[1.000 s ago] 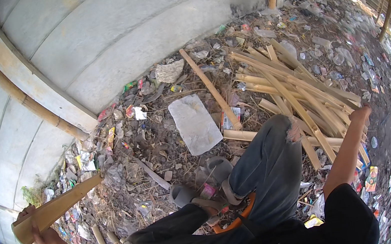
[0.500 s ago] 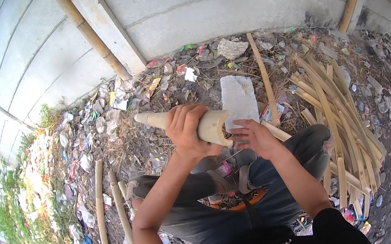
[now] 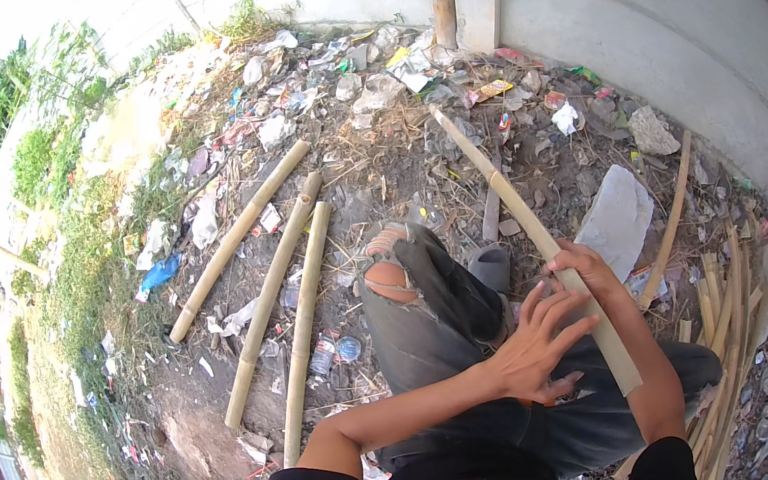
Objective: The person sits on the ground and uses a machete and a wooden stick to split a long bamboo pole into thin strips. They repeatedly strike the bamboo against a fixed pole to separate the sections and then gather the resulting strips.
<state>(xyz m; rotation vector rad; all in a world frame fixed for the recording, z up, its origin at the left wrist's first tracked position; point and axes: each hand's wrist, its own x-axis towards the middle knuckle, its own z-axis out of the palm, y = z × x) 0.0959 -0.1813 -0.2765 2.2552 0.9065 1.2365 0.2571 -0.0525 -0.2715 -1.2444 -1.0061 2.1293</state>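
Observation:
A long pale bamboo piece point(image 3: 530, 223) slants in front of me, its far end over the littered ground and its near end by my right forearm. My right hand point(image 3: 579, 268) is closed round it at about the middle. My left hand point(image 3: 543, 340) is beside its near part, fingers spread and stretched out, holding nothing; I cannot tell whether the fingertips touch the bamboo. A flat whitish slab point(image 3: 616, 220) lies on the ground just beyond my right hand.
Several bamboo poles point(image 3: 260, 308) lie on the ground to my left. A heap of split bamboo strips point(image 3: 739, 326) is on my right, near a single strip point(image 3: 669, 222). Litter covers the soil up to the concrete wall point(image 3: 617, 36). A rock point(image 3: 653, 132) sits near it.
The view has swung left. My left hand has let go of the bamboo, and my right hand now grips it. Its far end now points away from me instead of left.

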